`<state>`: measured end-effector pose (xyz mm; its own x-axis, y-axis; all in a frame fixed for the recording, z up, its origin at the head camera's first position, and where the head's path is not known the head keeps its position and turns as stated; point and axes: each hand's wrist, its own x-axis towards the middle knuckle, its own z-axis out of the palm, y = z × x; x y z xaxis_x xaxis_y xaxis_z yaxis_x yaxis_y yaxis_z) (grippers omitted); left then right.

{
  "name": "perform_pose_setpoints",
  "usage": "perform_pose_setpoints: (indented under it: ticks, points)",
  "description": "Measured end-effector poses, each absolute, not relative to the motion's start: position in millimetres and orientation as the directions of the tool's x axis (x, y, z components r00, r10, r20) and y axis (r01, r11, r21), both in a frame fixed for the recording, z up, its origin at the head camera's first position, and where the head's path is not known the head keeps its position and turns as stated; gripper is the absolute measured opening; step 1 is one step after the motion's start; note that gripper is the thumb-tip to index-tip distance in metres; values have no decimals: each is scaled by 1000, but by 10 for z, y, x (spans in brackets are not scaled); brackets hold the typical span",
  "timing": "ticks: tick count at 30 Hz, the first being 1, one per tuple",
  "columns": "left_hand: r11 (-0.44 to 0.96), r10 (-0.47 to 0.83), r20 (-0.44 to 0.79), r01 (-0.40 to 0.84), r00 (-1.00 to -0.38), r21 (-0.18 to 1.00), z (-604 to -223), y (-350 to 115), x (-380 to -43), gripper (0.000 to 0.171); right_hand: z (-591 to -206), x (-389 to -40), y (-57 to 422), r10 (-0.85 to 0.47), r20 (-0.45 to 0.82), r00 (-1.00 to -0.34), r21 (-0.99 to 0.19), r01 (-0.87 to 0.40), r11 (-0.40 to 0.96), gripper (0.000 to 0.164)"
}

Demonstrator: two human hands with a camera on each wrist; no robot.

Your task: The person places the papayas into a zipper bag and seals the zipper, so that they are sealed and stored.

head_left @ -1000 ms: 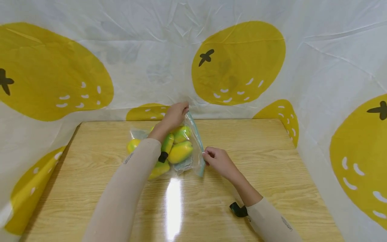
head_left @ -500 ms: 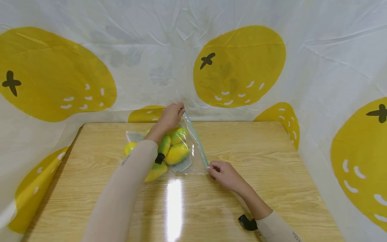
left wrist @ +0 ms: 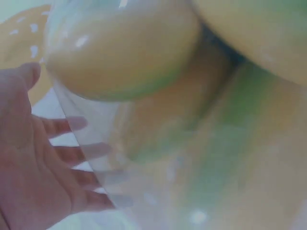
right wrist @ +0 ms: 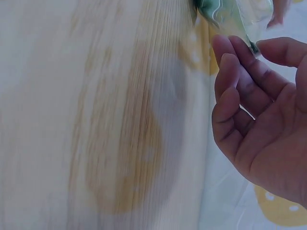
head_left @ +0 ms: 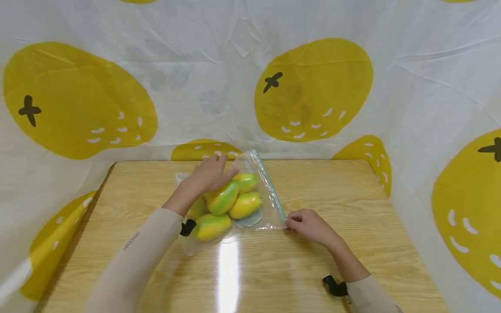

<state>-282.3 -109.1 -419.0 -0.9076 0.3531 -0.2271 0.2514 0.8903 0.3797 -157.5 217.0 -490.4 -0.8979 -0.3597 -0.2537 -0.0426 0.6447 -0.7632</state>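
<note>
A clear zip bag (head_left: 271, 211) with a blue-green zip strip lies on the table, its mouth toward the right. Inside are several yellow-green mangoes (head_left: 245, 205) and a pale flat piece (head_left: 250, 218). My left hand (head_left: 211, 174) is over the far left part of the bag; its fingers are spread apart. In the left wrist view, that hand (left wrist: 38, 158) is beside the mangoes, fingers partly behind the clear film. My right hand (head_left: 310, 227) pinches the near corner of the zip strip between thumb and fingers. That pinch on the bag's corner also shows in the right wrist view.
The wooden table (head_left: 332, 191) has a bright glare streak near the front. White cloth (head_left: 215, 95) printed with big yellow fruits hangs behind and at both sides. Black wrist pieces (head_left: 335, 287) sit at both sleeves.
My left hand has let go of the zip strip's far end and moved left over the mangoes. The right hand has drawn the near corner toward the right and front, spreading the bag flatter.
</note>
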Motion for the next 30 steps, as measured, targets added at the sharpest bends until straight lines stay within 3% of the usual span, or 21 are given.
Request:
perform_pose_setpoints:
  ticks: [7, 12, 18, 24, 30]
  points:
    - [784, 502, -201, 345, -841, 516, -4386, -1012, -2755, 74, -4892, -1561, 2372, -350, -272, -896, -755, -27, 655, 28]
    - [730, 592, -147, 450, -793, 514, -4478, -798, -2830, 63, -4876, -1502, 2488, -417, -305, -856, -734, -67, 676, 28]
    - [668, 686, -86, 579, -723, 467, -4439, -496, -2984, 58, -4824, -1480, 2636, -420, -300, -856, -726, -80, 683, 29]
    - [705, 626, -43, 542, -779, 457, -4313, -492, -3005, 60, -4756, -1497, 2738, -436, -320, -841, -725, -79, 684, 31]
    - [711, 535, 53, 483, -843, 512, -4224, -973, -2787, 62, -4685, -1602, 2807, -418, -284, -863, -724, -93, 684, 28]
